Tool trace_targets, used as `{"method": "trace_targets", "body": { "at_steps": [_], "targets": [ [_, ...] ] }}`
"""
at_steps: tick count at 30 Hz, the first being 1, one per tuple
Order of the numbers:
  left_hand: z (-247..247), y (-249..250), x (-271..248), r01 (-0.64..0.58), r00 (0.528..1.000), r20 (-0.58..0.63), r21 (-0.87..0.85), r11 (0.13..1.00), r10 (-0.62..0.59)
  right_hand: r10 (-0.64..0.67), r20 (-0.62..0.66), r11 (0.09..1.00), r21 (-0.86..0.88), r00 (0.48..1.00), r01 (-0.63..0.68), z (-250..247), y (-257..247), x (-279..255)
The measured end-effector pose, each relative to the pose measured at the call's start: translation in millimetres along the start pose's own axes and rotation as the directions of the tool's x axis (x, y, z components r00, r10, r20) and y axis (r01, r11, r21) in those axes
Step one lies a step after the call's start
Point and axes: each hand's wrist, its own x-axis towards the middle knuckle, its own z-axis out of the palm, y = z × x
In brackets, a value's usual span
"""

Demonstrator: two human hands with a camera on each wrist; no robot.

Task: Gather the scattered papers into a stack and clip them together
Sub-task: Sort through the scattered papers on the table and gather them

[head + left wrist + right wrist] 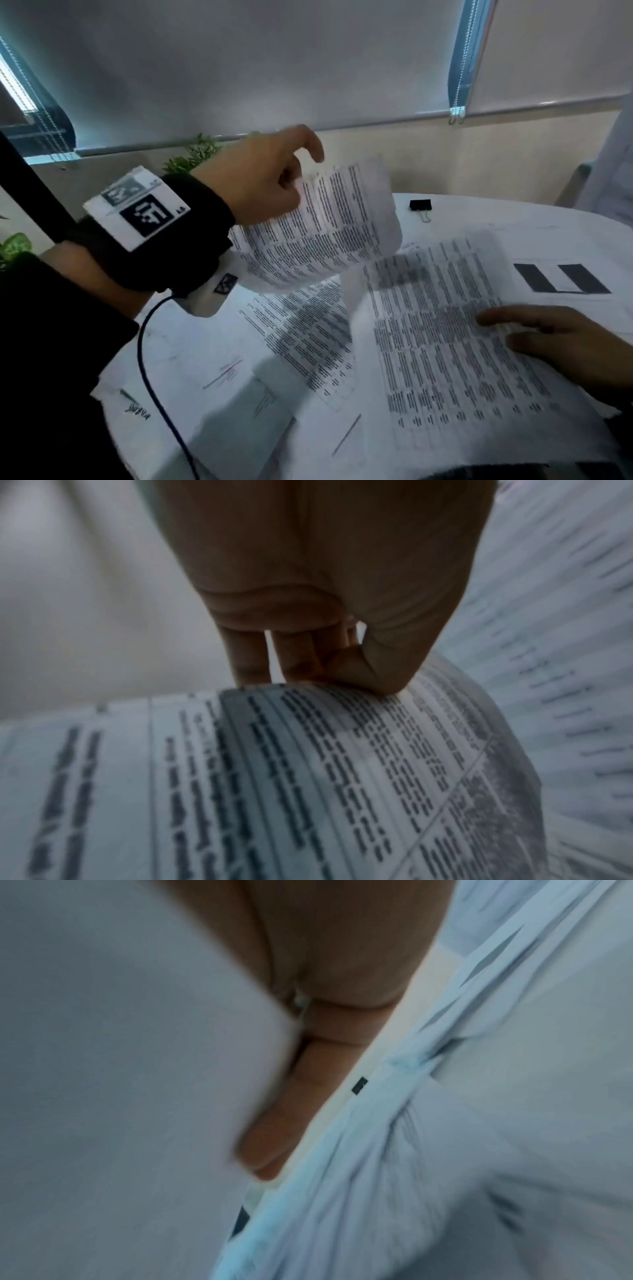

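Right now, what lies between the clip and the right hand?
Head view: bare table next to the clip, then the flat sheet under the right hand. The left hand pinches the lifted sheet off to one side, not between.

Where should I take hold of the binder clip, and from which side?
Pinch the binder clip by its black body from above, fingers on its left and right ends. It lies flat on the table, and its wire handles, pointing toward you, look too thin and low for a sure pinch.
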Motion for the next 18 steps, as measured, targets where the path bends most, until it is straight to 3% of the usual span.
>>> {"method": "trace_targets", "body": {
  "at_steps": [3, 6, 8, 10, 11, 12, 13, 14, 15, 16, 18],
  "targets": [
    [-20.4, 15.9, 3.7, 0.011, 0.99, 0.143, -0.146, 0.989, 0.01, -0.056, -0.142, 0.99, -0.138, 0.988, 0.036, -0.5, 0.4, -4.6],
    [-22.3, 40.8, 11.5, -0.034, 0.913, 0.387, -0.247, 0.968, 0.131, -0.153, -0.261, 0.978, -0.178, 0.953, 0.108, 4.1, -10.0, -4.3],
    [-22.7, 59.7, 16.2, -0.078, 0.869, 0.462, -0.226, 0.971, 0.177, -0.21, -0.354, 0.977, -0.114, 0.911, 0.181, 3.8, -26.6, -1.5],
    [-21.5, 73.0, 24.9, -0.117, 0.882, 0.429, -0.198, 0.973, 0.193, -0.125, -0.445, 0.972, 0.124, 0.887, 0.199, 4.8, -42.6, 1.1],
    [-18.4, 78.5, 29.5, -0.135, 0.91, 0.37, -0.156, 0.978, 0.184, -0.045, -0.387, 0.936, 0.305, 0.921, 0.174, 7.7, -49.2, -0.6],
    [-13.1, 82.9, 33.5, -0.15, 0.939, 0.299, -0.093, 0.984, 0.171, -0.05, -0.171, 0.852, 0.507, 0.984, 0.131, 9.8, -53.3, -6.0],
    [-5.5, 86.2, 36.2, -0.157, 0.962, 0.224, -0.027, 0.987, 0.159, -0.143, 0.072, 0.711, 0.701, 0.987, 0.052, 14.0, -54.8, -11.0],
    [3.8, 88.3, 37.5, -0.151, 0.975, 0.168, 0.017, 0.988, 0.146, -0.236, -0.035, 0.717, 0.668, 0.971, 0.198, 10.1, -59.8, -18.7],
    [14.0, 89.8, 38.4, -0.142, 0.981, 0.14, 0.032, 0.989, 0.136, -0.295, -0.066, 0.65, 0.717, 0.953, 0.251, 12.3, -65.1, -27.8],
    [24.1, 90.5, 38.1, -0.136, 0.982, 0.137, 0.035, 0.99, 0.13, -0.327, -0.024, 0.602, 0.765, 0.945, 0.228, 14.1, -61.4, -29.3],
    [43.2, 91.8, 35.1, -0.121, 0.98, 0.164, 0.033, 0.992, 0.114, -0.265, -0.001, 0.664, 0.724, 0.964, 0.184, 29.3, -65.8, -38.6]
  ]
}}
